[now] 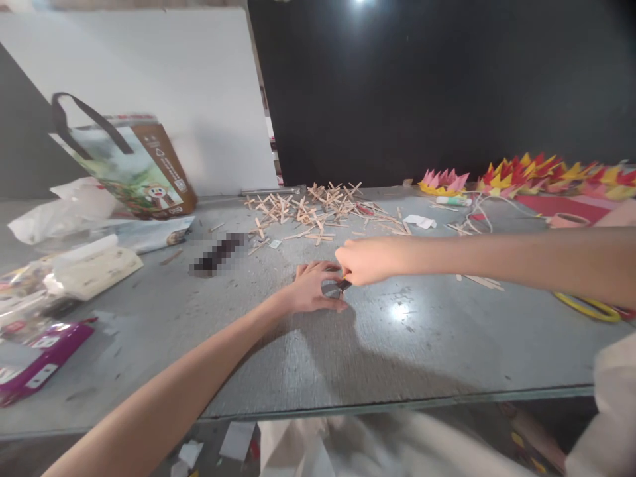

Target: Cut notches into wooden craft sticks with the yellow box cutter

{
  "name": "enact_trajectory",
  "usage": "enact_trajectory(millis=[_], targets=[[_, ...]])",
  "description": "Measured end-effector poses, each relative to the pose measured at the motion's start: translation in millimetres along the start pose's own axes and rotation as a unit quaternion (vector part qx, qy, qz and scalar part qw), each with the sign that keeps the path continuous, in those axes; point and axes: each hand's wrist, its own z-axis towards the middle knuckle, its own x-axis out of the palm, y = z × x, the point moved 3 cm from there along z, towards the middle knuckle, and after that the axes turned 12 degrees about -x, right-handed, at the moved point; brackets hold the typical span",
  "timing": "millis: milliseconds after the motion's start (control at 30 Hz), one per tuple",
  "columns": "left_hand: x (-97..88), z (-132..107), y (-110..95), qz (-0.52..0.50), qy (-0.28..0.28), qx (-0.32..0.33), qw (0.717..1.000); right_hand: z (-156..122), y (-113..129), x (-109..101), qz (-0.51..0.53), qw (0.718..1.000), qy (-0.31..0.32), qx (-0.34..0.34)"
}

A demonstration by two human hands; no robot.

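Note:
My right hand (365,260) is closed around a small black and yellow cutter knife (344,284), pointing down at the table. Most of the knife is hidden inside the fist. Close beside it on the left, my left hand (315,286) rests low on the tabletop, thumb and forefinger curved around the knife's tip. A short bit of a thin wooden stick (341,295) shows between those fingertips; the rest of it is covered. Behind both hands lies a loose heap of wooden craft sticks (318,209), some of them crossed over one another.
A paper carrier bag (144,169) stands at the back left, with plastic packages (94,271) and a purple packet (47,361) before it. Red, yellow and pink folded-paper crowns (536,173), a glue stick (452,201) and yellow-handled scissors (589,308) are right. The table edge (397,405) runs nearby.

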Motion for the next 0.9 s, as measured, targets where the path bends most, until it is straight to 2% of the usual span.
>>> enact_trajectory(millis=[67, 133, 233, 333, 400, 433, 500, 600, 667, 800, 900], targets=[[-1.0, -1, -2, 0.003, 0.003, 0.000, 1.000, -1, 2, -1, 0.051, 0.997, 0.002, 0.059], [-1.0, -1, -1, 0.003, 0.004, -0.002, 1.000, 0, 3, -1, 0.054, 0.997, 0.006, 0.055], [1.0, 0, 1, 0.000, 0.004, -0.004, 1.000, 3, 2, 0, -0.024, 0.999, 0.000, -0.031], [2.7, 1, 4, -0.003, 0.002, -0.006, 1.000, 4, -2, 4, -0.121, 0.982, 0.001, -0.145], [2.8, 1, 3, -0.002, 0.003, -0.006, 1.000, 3, -5, 6, -0.121, 0.979, -0.003, -0.163], [2.5, 1, 3, -0.002, 0.004, -0.007, 1.000, 3, -7, 6, -0.095, 0.986, -0.003, -0.140], [1.5, -1, 2, -0.002, 0.004, -0.009, 1.000, 1, -10, 6, -0.015, 0.999, 0.005, -0.050], [0.3, -1, 0, -0.005, -0.001, -0.007, 1.000, -3, -8, 5, 0.075, 0.995, 0.021, 0.062], [0.5, -1, -1, -0.005, 0.000, -0.005, 1.000, -5, -3, 3, 0.086, 0.994, 0.014, 0.071], [2.0, 0, 1, 0.001, 0.003, -0.021, 1.000, -13, 2, 2, 0.064, 0.998, -0.001, 0.024], [2.7, 0, 3, -0.001, 0.005, -0.028, 1.000, -26, -3, 1, 0.023, 0.998, -0.044, 0.036]])
